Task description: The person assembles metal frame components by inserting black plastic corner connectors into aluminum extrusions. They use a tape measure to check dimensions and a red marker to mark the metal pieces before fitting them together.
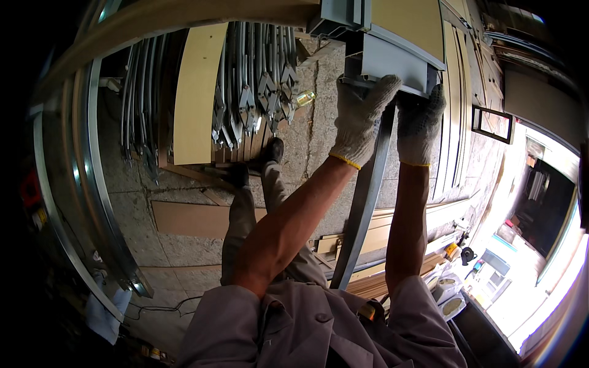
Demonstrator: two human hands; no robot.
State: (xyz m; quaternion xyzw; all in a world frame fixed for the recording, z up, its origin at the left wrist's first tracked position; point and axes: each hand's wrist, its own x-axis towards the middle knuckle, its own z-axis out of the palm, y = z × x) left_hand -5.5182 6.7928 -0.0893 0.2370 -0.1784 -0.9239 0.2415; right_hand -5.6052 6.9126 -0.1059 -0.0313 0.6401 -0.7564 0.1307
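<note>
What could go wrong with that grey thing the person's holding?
The grey piece might slip, as the left hand and right hand hold it near one end. Its edges could scratch the bare forearms. A foot might catch on the metal bars close to the shoes.

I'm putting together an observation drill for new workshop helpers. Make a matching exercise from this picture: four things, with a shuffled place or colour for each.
Things:
1. Gloves
2. Grey profile
3. Metal bar
4. Shoes

Places and colours:
A. Runs between the forearms
B. Dark, left of both hands in the picture
C. Off-white with yellow edges
D. Near the picture's top, against the fingers of the left hand

Pairs: 1-C, 2-D, 3-A, 4-B
</note>
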